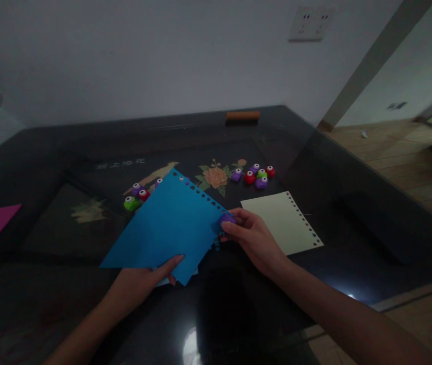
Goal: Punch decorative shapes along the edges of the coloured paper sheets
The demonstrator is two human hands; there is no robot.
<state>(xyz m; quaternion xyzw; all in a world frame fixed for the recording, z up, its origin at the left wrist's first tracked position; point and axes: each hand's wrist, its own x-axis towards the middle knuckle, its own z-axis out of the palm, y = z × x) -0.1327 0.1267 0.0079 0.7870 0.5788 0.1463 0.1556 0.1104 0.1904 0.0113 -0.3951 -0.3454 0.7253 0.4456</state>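
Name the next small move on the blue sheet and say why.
Probably slide the purple punch a little further down the punched edge of the blue sheet and press. The right hand pinches it at the end of the hole row; unpunched edge remains below, and the left hand steadies the bottom corner.

The left hand (143, 281) holds a blue sheet (166, 225) by its lower edge above the dark desk (353, 223). The right hand (252, 235) pinches a purple punch (226, 219) on the sheet's perforated edge, beside a cream sheet (282, 220).
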